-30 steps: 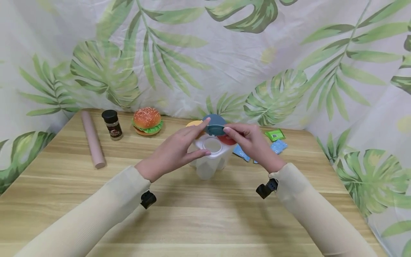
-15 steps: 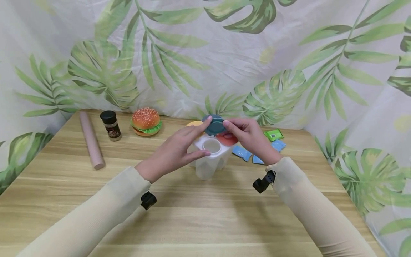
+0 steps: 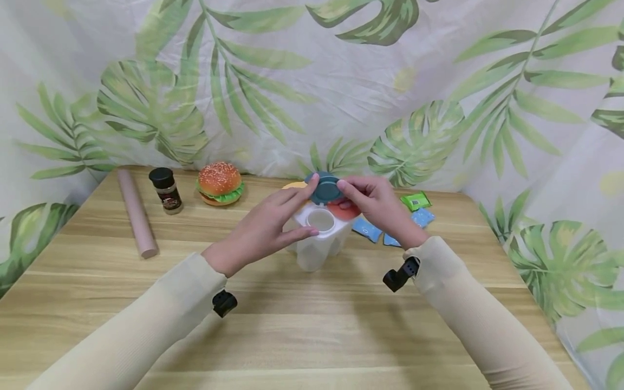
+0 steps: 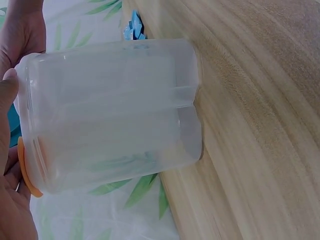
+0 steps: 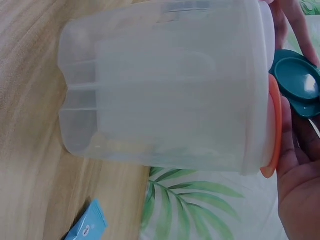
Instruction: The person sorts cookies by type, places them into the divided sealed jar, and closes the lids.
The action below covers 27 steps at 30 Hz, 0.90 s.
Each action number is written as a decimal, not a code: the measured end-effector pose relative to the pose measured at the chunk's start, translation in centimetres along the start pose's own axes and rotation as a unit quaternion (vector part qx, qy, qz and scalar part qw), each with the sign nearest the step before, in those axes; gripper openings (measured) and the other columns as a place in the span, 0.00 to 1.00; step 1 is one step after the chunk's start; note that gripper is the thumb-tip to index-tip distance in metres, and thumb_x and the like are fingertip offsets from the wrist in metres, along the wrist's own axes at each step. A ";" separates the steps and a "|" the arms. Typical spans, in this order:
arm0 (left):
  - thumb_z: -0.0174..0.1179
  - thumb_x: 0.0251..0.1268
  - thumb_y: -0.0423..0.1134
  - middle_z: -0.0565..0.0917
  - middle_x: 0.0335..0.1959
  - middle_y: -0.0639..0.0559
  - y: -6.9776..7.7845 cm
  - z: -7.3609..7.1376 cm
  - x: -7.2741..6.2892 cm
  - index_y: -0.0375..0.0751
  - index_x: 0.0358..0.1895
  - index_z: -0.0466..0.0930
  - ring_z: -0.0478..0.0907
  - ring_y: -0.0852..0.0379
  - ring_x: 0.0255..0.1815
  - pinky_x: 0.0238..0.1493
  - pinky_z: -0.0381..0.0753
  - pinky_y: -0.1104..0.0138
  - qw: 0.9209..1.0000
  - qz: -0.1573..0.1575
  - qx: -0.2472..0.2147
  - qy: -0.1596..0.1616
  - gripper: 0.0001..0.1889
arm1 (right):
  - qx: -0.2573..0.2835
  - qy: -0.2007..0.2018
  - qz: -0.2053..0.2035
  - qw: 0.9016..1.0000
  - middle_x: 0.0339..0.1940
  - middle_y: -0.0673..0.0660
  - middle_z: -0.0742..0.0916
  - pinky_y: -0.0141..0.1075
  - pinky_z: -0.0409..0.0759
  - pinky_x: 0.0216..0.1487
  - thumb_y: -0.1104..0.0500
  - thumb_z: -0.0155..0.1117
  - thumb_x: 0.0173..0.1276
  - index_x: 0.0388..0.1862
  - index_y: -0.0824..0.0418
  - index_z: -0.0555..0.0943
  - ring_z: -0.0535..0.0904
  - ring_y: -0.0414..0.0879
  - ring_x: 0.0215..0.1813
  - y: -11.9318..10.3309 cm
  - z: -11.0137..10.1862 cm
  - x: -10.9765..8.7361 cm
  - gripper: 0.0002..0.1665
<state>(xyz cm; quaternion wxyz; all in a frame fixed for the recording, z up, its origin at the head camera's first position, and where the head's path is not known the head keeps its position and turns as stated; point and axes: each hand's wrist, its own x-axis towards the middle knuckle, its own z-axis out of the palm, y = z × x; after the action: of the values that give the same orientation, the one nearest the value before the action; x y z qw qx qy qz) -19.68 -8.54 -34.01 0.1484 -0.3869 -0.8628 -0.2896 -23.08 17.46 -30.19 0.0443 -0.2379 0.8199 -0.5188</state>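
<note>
A translucent storage container (image 3: pixel 312 252) stands upright on the table; its white top has coloured flip caps. The teal cap (image 3: pixel 327 189) is raised, baring a round opening (image 3: pixel 320 220). My right hand (image 3: pixel 382 206) pinches that cap's edge between thumb and finger, with other fingers over the red-orange cap (image 3: pixel 346 210). My left hand (image 3: pixel 263 230) grips the top from the left, thumb at the front rim and index fingertip against the teal cap. In the left wrist view its fingers reach by an orange cap (image 4: pixel 27 170). The container (image 5: pixel 170 90) looks see-through and pale inside.
Blue packets (image 3: pixel 366 229) and a green packet (image 3: pixel 416 201) lie right of the container. A toy burger (image 3: pixel 220 184), a black-capped spice jar (image 3: pixel 166 190) and a pink rod (image 3: pixel 137 214) are on the left. A leaf-print cloth (image 3: pixel 273 81) hangs behind the table (image 3: pixel 292 336).
My right hand has shifted slightly up and left with the teal cap's edge, tipping the cap further back so more of its underside shows. My left hand has stayed in place.
</note>
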 end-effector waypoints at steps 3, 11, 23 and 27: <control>0.70 0.69 0.50 0.77 0.71 0.38 -0.1 0.0 -0.2 0.46 0.86 0.48 0.78 0.41 0.69 0.71 0.77 0.47 1.000 0.004 0.004 -0.002 0.51 | 0.012 -0.012 0.008 1.000 0.46 0.66 0.92 0.36 0.91 0.46 0.54 0.58 0.83 0.58 0.67 0.87 0.91 0.38 0.40 0.1 -0.1 0.1 0.20; 0.72 0.67 0.52 0.78 0.69 0.39 -0.2 0.0 -0.1 0.42 0.86 0.49 0.78 0.41 0.67 0.71 0.77 0.48 1.000 0.022 0.018 0.000 0.52 | 0.052 0.079 -0.010 0.995 0.40 0.47 0.91 0.32 0.89 0.49 0.55 0.53 0.86 0.53 0.75 0.84 0.89 0.39 0.42 2.2 -2.0 0.3 0.23; 0.73 0.65 0.53 0.78 0.68 0.39 -0.2 0.1 0.1 0.40 0.86 0.49 0.79 0.41 0.66 0.69 0.78 0.48 0.999 0.025 0.028 -0.004 0.55 | -0.243 -0.019 0.129 0.961 0.61 0.69 0.86 0.54 0.83 0.63 0.59 0.58 0.82 0.66 0.70 0.79 0.83 0.63 0.63 10.2 -3.3 -1.3 0.21; 0.73 0.64 0.54 0.77 0.70 0.39 -0.3 0.1 0.0 0.41 0.86 0.48 0.78 0.41 0.67 0.70 0.77 0.48 0.999 0.022 0.030 -0.009 0.55 | -0.303 -0.087 0.139 0.939 0.65 0.71 0.83 0.59 0.79 0.69 0.60 0.58 0.81 0.70 0.72 0.75 0.80 0.65 0.68 11.6 -2.7 -1.5 0.25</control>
<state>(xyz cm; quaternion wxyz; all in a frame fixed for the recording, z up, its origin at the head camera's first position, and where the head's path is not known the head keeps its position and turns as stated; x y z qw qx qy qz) -19.93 -8.65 -34.25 0.1581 -0.4035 -0.8638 -0.2568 -26.62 24.40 -39.32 0.1134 -0.1681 0.9561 -0.2115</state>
